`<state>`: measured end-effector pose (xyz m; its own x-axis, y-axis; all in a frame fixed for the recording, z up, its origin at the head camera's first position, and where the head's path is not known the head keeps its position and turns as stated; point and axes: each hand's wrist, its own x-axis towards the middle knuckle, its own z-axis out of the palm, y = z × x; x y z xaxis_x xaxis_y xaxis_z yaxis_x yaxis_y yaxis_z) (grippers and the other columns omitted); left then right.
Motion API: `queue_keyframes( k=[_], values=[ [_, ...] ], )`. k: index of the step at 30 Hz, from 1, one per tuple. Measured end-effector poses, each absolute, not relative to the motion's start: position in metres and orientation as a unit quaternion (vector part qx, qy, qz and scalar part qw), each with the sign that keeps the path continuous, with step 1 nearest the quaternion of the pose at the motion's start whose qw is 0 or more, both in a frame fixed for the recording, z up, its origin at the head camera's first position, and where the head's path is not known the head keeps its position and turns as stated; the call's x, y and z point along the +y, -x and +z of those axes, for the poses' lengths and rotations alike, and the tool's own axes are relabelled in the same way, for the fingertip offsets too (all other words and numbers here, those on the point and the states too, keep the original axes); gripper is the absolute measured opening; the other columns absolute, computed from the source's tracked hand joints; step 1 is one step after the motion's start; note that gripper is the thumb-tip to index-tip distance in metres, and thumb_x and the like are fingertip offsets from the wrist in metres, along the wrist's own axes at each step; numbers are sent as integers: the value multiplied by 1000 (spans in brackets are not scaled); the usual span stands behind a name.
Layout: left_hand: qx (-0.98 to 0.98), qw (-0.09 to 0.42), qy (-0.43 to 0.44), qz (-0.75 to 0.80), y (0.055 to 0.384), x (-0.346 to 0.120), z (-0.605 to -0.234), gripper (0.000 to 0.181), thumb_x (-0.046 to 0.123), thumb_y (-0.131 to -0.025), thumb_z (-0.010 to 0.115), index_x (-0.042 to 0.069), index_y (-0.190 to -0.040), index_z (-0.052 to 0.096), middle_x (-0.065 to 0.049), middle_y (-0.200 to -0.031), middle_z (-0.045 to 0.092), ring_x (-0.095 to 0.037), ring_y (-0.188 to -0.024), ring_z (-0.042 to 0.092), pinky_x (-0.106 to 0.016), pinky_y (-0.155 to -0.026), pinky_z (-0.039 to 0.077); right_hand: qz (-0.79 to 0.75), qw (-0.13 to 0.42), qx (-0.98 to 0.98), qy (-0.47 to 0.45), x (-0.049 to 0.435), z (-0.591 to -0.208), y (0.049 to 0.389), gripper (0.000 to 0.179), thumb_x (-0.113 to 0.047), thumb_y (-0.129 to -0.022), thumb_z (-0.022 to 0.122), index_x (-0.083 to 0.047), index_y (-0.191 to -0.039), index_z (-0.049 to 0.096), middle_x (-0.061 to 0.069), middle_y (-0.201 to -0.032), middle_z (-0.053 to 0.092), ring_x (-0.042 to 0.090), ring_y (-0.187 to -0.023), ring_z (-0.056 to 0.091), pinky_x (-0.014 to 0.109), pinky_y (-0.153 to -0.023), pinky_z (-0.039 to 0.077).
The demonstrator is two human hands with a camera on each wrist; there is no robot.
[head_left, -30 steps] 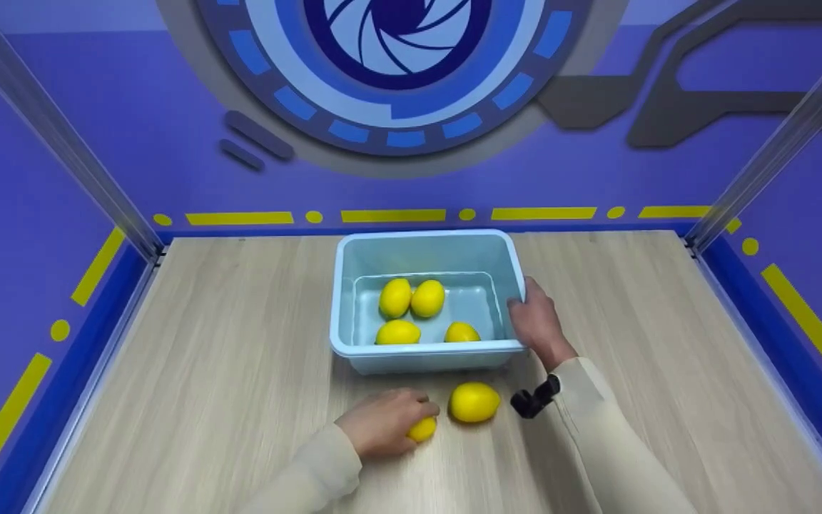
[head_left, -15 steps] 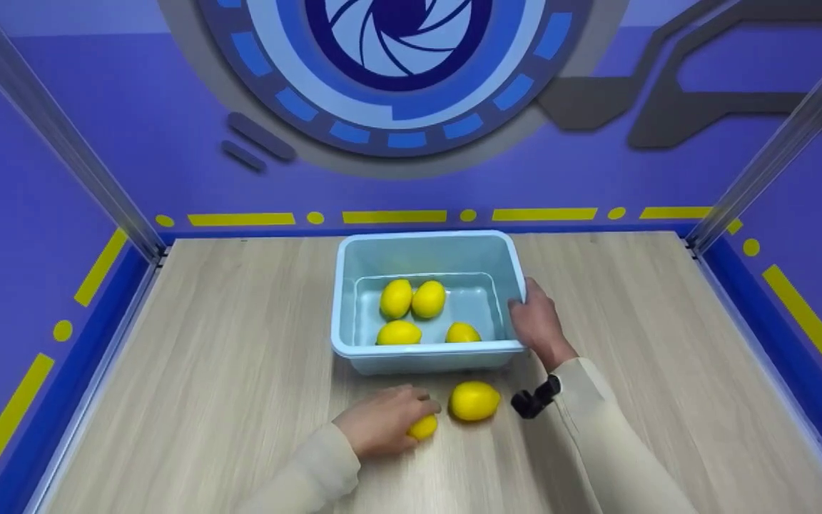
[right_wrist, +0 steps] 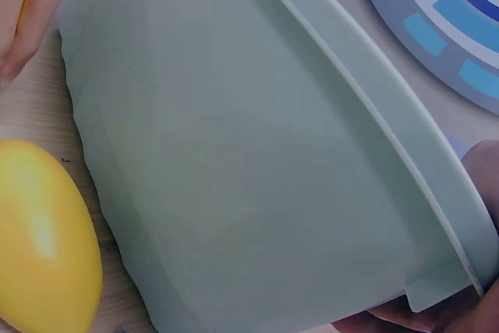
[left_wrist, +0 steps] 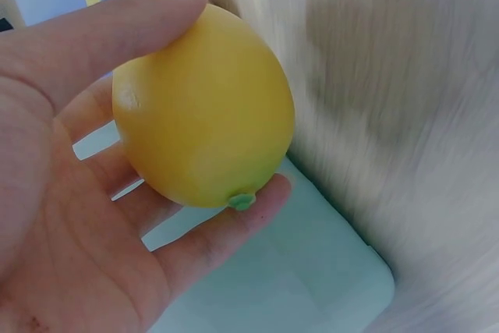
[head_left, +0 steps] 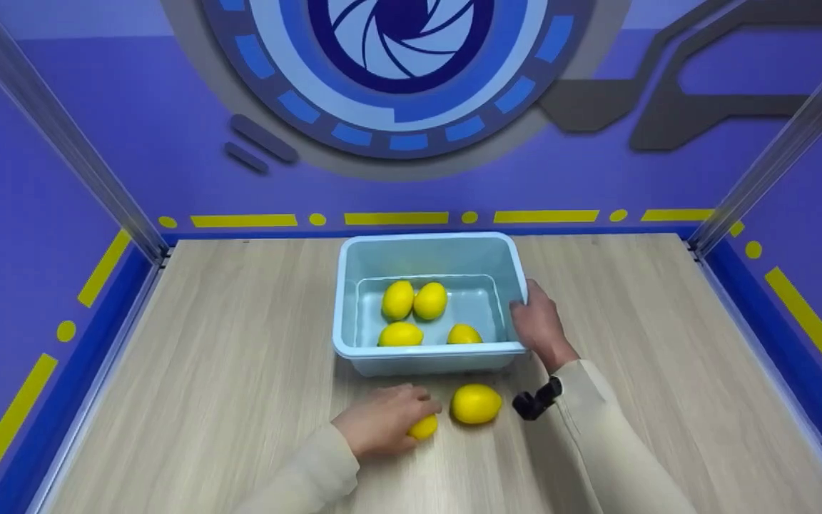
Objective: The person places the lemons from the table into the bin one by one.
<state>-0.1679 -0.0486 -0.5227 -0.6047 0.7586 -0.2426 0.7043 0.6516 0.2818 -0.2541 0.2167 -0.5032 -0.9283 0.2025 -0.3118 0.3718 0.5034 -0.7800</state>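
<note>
My left hand [head_left: 384, 421] holds a yellow lemon [head_left: 423, 427] low over the tabletop, in front of a pale blue plastic basin [head_left: 425, 351]. Up close in the left wrist view, thumb and fingers wrap that lemon [left_wrist: 204, 111], whose green stem end shows. At the basin's right side, my right hand [head_left: 541, 327] grips the rim, thumb on the inner side. Several lemons lie inside, such as one at the back [head_left: 398, 300]; the front wall partly hides two of them. Between my hands a loose lemon [head_left: 476, 404] sits on the wood, just right of the held one.
The light wood tabletop [head_left: 240, 321] is bounded by purple-blue panels with yellow dashes. Behind the basin stands the back panel [head_left: 411, 187]. Clear vertical posts [head_left: 775, 157] mark the corners. A black wrist device [head_left: 536, 398] is on the right sleeve.
</note>
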Motion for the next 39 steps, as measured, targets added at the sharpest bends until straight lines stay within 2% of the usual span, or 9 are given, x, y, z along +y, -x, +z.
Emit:
queue_keyframes(
  k=[16,21,39],
  values=[
    [890,144,-424,88,164,-51,-513,51,22,-83,75,23,-131,59,2,-118,60,-12,-101,54,-31,-95,50,-475,97,858,-167,216,-504,252,44,-13,-101,35,-10,-144,32,13,-149,41,30,-132,44,54,-116,28],
    [889,128,-433,73,165,-50,-511,50,24,-83,75,24,-131,59,3,-117,60,-12,-99,55,-29,-92,51,-464,75,871,-145,219,-506,253,46,-11,-99,34,-5,-145,32,18,-150,40,33,-137,41,53,-117,26],
    [888,133,-432,82,168,-50,-508,49,26,-85,74,23,-132,59,2,-117,60,-12,-97,54,-30,-91,50,-472,84,865,-149,220,-504,254,47,-11,-99,34,-6,-145,32,16,-152,38,32,-139,38,52,-118,24]
  ],
)
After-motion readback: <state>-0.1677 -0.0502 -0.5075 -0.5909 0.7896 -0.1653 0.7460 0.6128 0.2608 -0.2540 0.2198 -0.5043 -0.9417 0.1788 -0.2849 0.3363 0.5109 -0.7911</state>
